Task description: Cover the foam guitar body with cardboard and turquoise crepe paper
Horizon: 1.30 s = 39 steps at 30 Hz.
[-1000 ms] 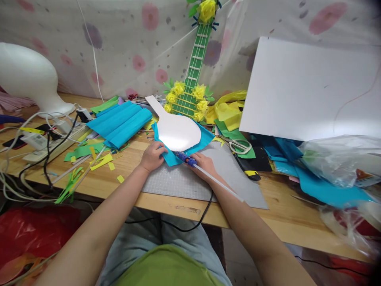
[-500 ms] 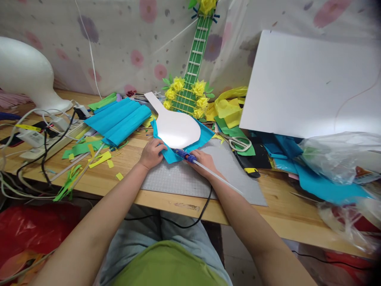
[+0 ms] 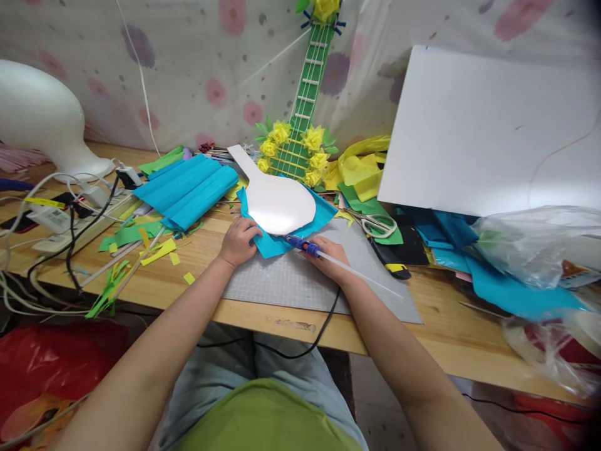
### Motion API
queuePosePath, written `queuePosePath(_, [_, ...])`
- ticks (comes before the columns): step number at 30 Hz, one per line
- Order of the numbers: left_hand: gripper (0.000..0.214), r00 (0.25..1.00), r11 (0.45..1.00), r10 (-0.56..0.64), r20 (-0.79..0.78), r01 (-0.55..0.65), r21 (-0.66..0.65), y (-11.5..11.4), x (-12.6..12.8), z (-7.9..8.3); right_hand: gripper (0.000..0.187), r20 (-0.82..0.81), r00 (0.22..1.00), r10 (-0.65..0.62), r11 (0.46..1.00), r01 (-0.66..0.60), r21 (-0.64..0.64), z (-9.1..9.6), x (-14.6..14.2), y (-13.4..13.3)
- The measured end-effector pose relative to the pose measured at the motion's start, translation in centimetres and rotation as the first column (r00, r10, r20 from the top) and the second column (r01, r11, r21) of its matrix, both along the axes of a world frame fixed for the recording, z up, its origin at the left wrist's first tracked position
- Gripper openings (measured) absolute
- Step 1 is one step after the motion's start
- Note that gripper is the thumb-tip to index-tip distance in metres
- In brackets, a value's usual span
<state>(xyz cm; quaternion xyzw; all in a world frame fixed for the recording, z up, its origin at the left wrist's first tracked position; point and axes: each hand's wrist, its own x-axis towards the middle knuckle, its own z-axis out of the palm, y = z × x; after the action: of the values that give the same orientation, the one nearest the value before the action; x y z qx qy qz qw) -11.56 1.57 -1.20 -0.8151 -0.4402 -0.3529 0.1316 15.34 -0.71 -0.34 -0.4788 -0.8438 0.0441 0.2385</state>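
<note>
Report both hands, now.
Left hand: curled at the bright blue paper sheet; grip cannot be told.
Right hand: closed, holding the blue plastic glue gun.

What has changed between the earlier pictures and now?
The right hand has moved rightward with the glue gun, along the near edge of the white cutout. Nothing was visibly taken up or released. The left hand stays at the blue paper, which remains under the white cutout.

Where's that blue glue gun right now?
In the head view, the blue glue gun is near the middle, in the person's right hand, its tip by the lower edge of the white cutout.
</note>
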Motion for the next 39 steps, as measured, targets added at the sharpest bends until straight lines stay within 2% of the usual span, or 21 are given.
queuePosePath(9, [0.018,1.000,1.000,0.016,-0.017,-0.016,-0.006,-0.3,0.0,0.4,0.026,-0.013,1.000,-0.007,1.000,0.007,-0.013,0.2,0.6,0.0])
queuePosePath(23, [0.013,1.000,0.995,0.002,0.005,-0.003,0.098,-0.1,-0.2,0.4,0.026,-0.010,0.997,-0.074,0.997,0.074,0.001,0.2,1.0,0.2])
queuePosePath(31, [0.011,0.999,0.997,0.029,0.013,-0.030,0.072,-0.3,-0.3,0.4,0.026,-0.006,0.991,-0.137,0.990,0.136,-0.046,0.9,1.4,0.1])
queuePosePath(39, [0.012,0.999,0.996,0.035,0.018,-0.037,0.079,-0.2,-0.5,0.3,0.028,-0.005,0.992,-0.125,0.990,0.125,-0.064,0.9,1.5,0.2])
